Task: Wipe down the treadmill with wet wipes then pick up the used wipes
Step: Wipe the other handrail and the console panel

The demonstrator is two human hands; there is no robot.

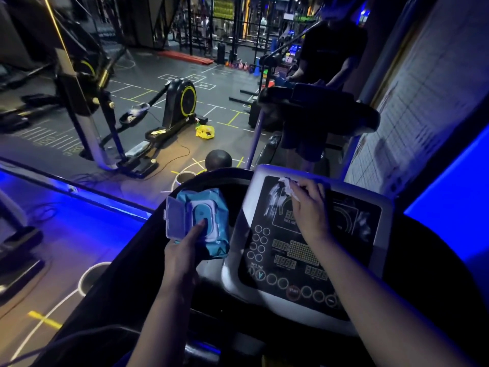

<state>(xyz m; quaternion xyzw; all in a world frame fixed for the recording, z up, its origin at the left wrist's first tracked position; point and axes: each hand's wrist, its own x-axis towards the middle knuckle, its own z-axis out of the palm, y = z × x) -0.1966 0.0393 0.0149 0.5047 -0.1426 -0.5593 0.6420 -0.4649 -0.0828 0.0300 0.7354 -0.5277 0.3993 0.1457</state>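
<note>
The treadmill console (309,260) fills the lower middle, a black panel with round buttons and digit displays in a grey frame. My right hand (311,207) presses a white wet wipe (289,185) against the panel's upper left part, where a wet smear (274,201) shows. My left hand (185,250) holds a blue pack of wet wipes (205,223) to the left of the console, its plastic lid flipped open and the thumb lying on the top of the pack.
Another person (325,83) stands at a second treadmill (315,107) just beyond mine. On the gym floor to the left are an elliptical trainer (169,115), a yellow bag (205,132) and a dark ball (218,160). A tiled wall (412,115) is at right.
</note>
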